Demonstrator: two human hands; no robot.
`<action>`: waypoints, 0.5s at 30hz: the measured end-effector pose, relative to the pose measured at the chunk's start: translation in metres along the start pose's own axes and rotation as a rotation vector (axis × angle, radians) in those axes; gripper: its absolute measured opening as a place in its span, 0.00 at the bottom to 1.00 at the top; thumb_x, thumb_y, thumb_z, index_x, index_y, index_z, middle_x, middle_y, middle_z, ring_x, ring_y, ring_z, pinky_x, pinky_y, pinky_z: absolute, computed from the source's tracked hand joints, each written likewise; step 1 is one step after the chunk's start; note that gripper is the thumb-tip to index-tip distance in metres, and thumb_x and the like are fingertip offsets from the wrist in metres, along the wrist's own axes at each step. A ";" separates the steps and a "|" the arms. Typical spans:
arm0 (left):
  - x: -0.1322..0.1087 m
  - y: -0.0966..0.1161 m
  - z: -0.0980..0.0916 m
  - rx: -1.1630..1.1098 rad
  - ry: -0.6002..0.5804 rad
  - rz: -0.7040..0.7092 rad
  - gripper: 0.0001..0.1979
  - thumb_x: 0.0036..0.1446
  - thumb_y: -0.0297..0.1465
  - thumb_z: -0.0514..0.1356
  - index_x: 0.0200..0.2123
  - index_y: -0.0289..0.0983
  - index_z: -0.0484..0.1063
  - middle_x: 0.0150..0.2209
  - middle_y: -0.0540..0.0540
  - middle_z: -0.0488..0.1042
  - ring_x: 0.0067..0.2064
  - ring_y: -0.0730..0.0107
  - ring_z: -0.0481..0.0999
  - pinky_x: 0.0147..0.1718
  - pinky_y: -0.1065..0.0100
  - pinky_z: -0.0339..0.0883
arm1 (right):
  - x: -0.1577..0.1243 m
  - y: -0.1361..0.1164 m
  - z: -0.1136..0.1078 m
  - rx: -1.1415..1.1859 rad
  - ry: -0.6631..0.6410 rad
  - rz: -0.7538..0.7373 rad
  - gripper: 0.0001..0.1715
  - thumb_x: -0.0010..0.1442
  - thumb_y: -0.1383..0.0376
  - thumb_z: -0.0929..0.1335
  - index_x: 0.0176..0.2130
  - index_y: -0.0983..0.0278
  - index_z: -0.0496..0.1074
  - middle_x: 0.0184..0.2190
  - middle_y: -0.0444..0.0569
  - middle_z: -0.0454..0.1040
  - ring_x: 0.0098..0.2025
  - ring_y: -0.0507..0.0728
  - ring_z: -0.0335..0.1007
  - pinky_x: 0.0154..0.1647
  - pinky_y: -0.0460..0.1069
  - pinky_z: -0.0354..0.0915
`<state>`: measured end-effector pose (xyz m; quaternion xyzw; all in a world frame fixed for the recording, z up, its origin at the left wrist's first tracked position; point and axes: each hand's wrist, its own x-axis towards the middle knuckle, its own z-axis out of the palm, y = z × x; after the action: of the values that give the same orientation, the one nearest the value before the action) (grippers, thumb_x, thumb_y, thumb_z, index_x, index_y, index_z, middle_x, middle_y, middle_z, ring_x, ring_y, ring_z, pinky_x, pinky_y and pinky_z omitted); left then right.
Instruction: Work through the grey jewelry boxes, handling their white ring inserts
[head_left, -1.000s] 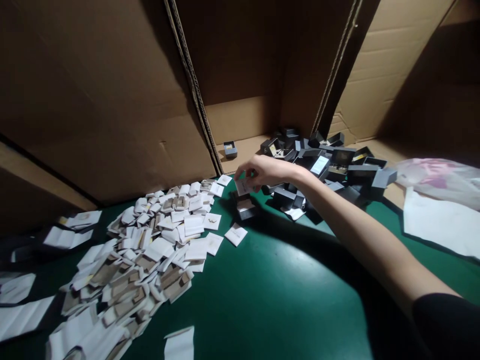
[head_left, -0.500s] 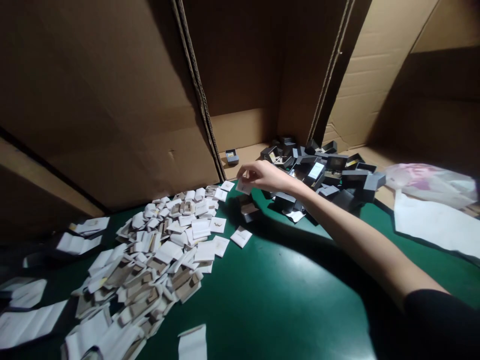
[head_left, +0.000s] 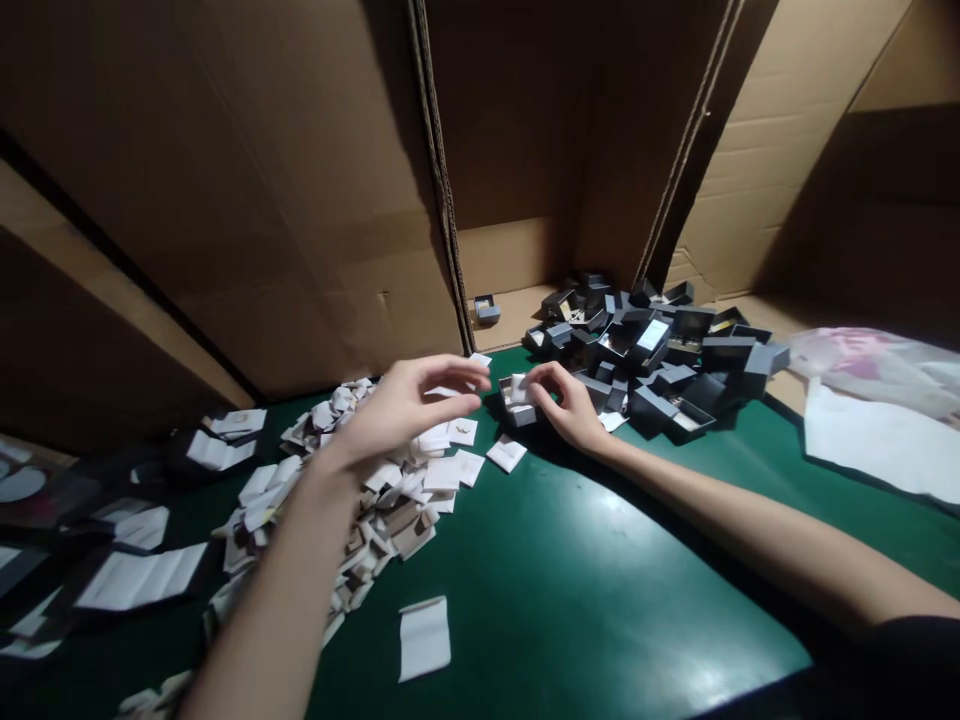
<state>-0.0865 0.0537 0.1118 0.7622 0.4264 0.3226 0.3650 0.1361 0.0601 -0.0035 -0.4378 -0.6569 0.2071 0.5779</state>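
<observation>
My right hand point(head_left: 566, 405) pinches a small white card point(head_left: 519, 388) between thumb and fingertips. That card is at the opening of a small open box point(head_left: 517, 415) on the green table; whether it rests inside I cannot tell. My left hand point(head_left: 420, 400) reaches in from the left, fingers stretched and thumb apart, with nothing in it. Beneath it and my forearm spreads a heap of small white cards and folded papers point(head_left: 401, 515). One white card point(head_left: 506, 454) lies by itself in front of the box, and a card with a small gold-coloured piece point(head_left: 463, 431) is near the left hand.
Dark small boxes point(head_left: 675, 380), many open, are heaped at the right back. Another small box point(head_left: 486, 310) stands alone by the cardboard wall point(head_left: 322, 250). A plastic bag point(head_left: 877, 365) and white sheet point(head_left: 885, 440) lie right. Unfolded papers point(head_left: 142, 575) are at left, a paper strip point(head_left: 424, 640) in front.
My left hand has come into view over the white heap. My right hand has come down and nearer with its card, to the small open box. The view has shifted slightly left.
</observation>
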 end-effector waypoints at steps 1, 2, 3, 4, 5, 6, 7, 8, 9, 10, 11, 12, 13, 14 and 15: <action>0.003 -0.006 0.010 -0.004 -0.085 -0.031 0.29 0.48 0.39 0.68 0.54 0.42 0.68 0.55 0.40 0.68 0.53 0.51 0.71 0.47 0.53 0.71 | 0.002 0.001 0.000 0.013 -0.002 0.018 0.07 0.61 0.62 0.64 0.39 0.63 0.67 0.34 0.47 0.71 0.32 0.53 0.66 0.36 0.49 0.64; 0.007 -0.013 0.022 -0.017 -0.084 -0.059 0.36 0.46 0.39 0.69 0.58 0.44 0.63 0.59 0.38 0.63 0.56 0.48 0.68 0.49 0.51 0.70 | 0.003 0.001 0.000 0.029 -0.005 0.033 0.08 0.61 0.62 0.64 0.40 0.64 0.67 0.35 0.47 0.71 0.32 0.53 0.66 0.35 0.49 0.65; 0.010 -0.022 0.036 -0.036 -0.100 -0.087 0.45 0.42 0.39 0.71 0.62 0.44 0.56 0.62 0.36 0.58 0.58 0.45 0.65 0.50 0.49 0.69 | 0.004 0.001 0.001 0.046 -0.011 0.043 0.09 0.60 0.62 0.65 0.41 0.64 0.67 0.35 0.47 0.72 0.32 0.52 0.67 0.35 0.49 0.65; 0.012 -0.032 0.050 -0.039 -0.130 -0.102 0.51 0.40 0.39 0.72 0.65 0.42 0.50 0.64 0.34 0.54 0.61 0.42 0.62 0.53 0.47 0.66 | 0.004 0.001 0.001 0.063 -0.023 0.050 0.10 0.60 0.61 0.65 0.41 0.64 0.68 0.35 0.47 0.72 0.32 0.52 0.67 0.35 0.49 0.65; 0.013 -0.041 0.063 -0.028 -0.123 -0.092 0.55 0.38 0.39 0.72 0.66 0.41 0.47 0.65 0.33 0.51 0.62 0.41 0.59 0.55 0.45 0.62 | 0.005 0.001 0.001 0.081 -0.041 0.057 0.10 0.59 0.61 0.65 0.40 0.64 0.68 0.34 0.47 0.72 0.32 0.52 0.67 0.34 0.48 0.65; 0.013 -0.049 0.074 -0.017 -0.118 -0.085 0.57 0.38 0.40 0.72 0.66 0.40 0.44 0.66 0.33 0.49 0.63 0.41 0.57 0.57 0.44 0.60 | 0.004 0.002 0.001 0.100 -0.065 0.064 0.10 0.59 0.61 0.66 0.39 0.64 0.69 0.34 0.47 0.72 0.32 0.52 0.67 0.33 0.48 0.66; 0.012 -0.056 0.082 -0.010 -0.112 -0.069 0.57 0.39 0.41 0.72 0.67 0.41 0.43 0.66 0.33 0.49 0.63 0.41 0.57 0.58 0.44 0.58 | 0.004 0.002 0.001 0.121 -0.088 0.071 0.10 0.58 0.60 0.66 0.38 0.64 0.69 0.34 0.47 0.72 0.32 0.52 0.68 0.33 0.48 0.66; 0.012 -0.062 0.088 -0.008 -0.096 -0.052 0.56 0.40 0.41 0.71 0.67 0.41 0.42 0.65 0.34 0.51 0.63 0.43 0.57 0.58 0.45 0.58 | 0.003 0.002 0.001 0.140 -0.111 0.075 0.10 0.58 0.61 0.66 0.38 0.64 0.69 0.34 0.47 0.73 0.33 0.53 0.69 0.33 0.48 0.67; 0.011 -0.066 0.091 -0.010 -0.082 -0.038 0.55 0.42 0.41 0.70 0.67 0.42 0.42 0.65 0.35 0.53 0.63 0.44 0.58 0.58 0.46 0.58 | 0.003 0.002 0.001 0.155 -0.131 0.074 0.10 0.58 0.61 0.67 0.40 0.64 0.69 0.34 0.47 0.73 0.33 0.53 0.69 0.33 0.48 0.67; 0.010 -0.069 0.092 -0.014 -0.063 -0.026 0.53 0.44 0.41 0.69 0.66 0.42 0.42 0.64 0.36 0.54 0.62 0.46 0.59 0.58 0.47 0.58 | 0.002 0.001 0.000 0.161 -0.145 0.062 0.11 0.58 0.61 0.67 0.41 0.64 0.69 0.35 0.47 0.73 0.34 0.53 0.70 0.33 0.48 0.68; 0.010 -0.070 0.091 -0.017 -0.043 -0.018 0.51 0.45 0.41 0.69 0.66 0.43 0.42 0.63 0.37 0.55 0.62 0.47 0.60 0.58 0.48 0.58 | 0.001 0.001 0.000 0.154 -0.152 0.040 0.12 0.58 0.62 0.66 0.43 0.64 0.69 0.36 0.48 0.74 0.35 0.54 0.71 0.34 0.49 0.68; 0.011 -0.071 0.090 -0.017 -0.029 -0.015 0.50 0.46 0.40 0.68 0.66 0.43 0.43 0.63 0.38 0.56 0.61 0.48 0.61 0.58 0.48 0.58 | 0.001 0.000 -0.001 0.132 -0.149 0.003 0.12 0.59 0.63 0.66 0.43 0.63 0.69 0.37 0.49 0.74 0.36 0.54 0.71 0.36 0.50 0.69; 0.011 -0.072 0.089 -0.012 -0.018 -0.014 0.49 0.46 0.40 0.68 0.66 0.43 0.44 0.63 0.38 0.56 0.61 0.48 0.61 0.58 0.49 0.58 | 0.001 0.000 -0.002 0.095 -0.142 -0.052 0.11 0.59 0.65 0.66 0.44 0.63 0.69 0.38 0.49 0.74 0.37 0.55 0.71 0.37 0.50 0.69; 0.012 -0.072 0.088 -0.001 -0.012 -0.016 0.48 0.46 0.41 0.68 0.65 0.43 0.45 0.64 0.38 0.55 0.62 0.48 0.60 0.58 0.49 0.58 | 0.000 -0.001 -0.003 0.047 -0.133 -0.124 0.11 0.60 0.66 0.65 0.44 0.63 0.69 0.39 0.50 0.75 0.38 0.55 0.71 0.38 0.51 0.69; 0.012 -0.072 0.088 0.014 -0.012 -0.017 0.48 0.47 0.41 0.68 0.65 0.42 0.46 0.64 0.39 0.55 0.62 0.48 0.60 0.59 0.49 0.57 | 0.001 -0.001 -0.005 -0.009 -0.117 -0.208 0.10 0.60 0.67 0.65 0.43 0.63 0.69 0.38 0.50 0.75 0.38 0.55 0.71 0.39 0.51 0.68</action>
<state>-0.0407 0.0662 0.0077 0.7630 0.4330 0.3119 0.3649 0.1401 0.0592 -0.0013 -0.3569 -0.7324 0.1681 0.5549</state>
